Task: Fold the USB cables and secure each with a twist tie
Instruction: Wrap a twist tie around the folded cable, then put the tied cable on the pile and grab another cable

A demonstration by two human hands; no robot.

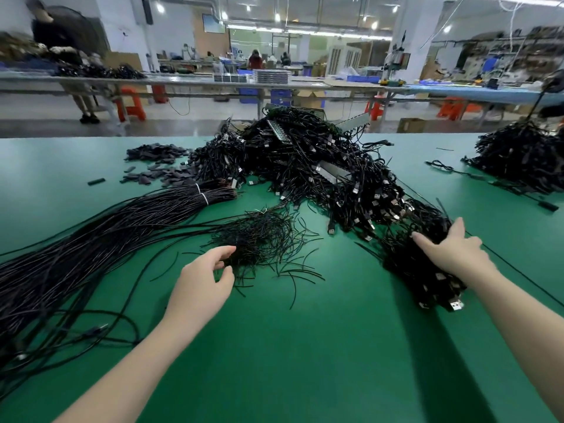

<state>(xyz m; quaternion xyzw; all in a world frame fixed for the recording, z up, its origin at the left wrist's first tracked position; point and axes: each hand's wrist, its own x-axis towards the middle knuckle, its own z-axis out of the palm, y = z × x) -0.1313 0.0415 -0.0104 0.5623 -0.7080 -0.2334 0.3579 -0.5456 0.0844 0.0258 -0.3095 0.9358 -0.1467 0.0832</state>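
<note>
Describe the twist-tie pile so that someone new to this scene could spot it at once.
On the green table, look just in front of the big central heap of black USB cables. The loose pile of short thin black twist ties lies at the left hand fingertips. Unlike its neighbours, its strands are short, plugless and splayed.

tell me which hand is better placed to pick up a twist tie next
Left. The left hand hovers at the near edge of the loose twist tie pile, fingers curled toward it and holding nothing. The right hand rests on the heap of folded cables, farther from the ties.
</note>
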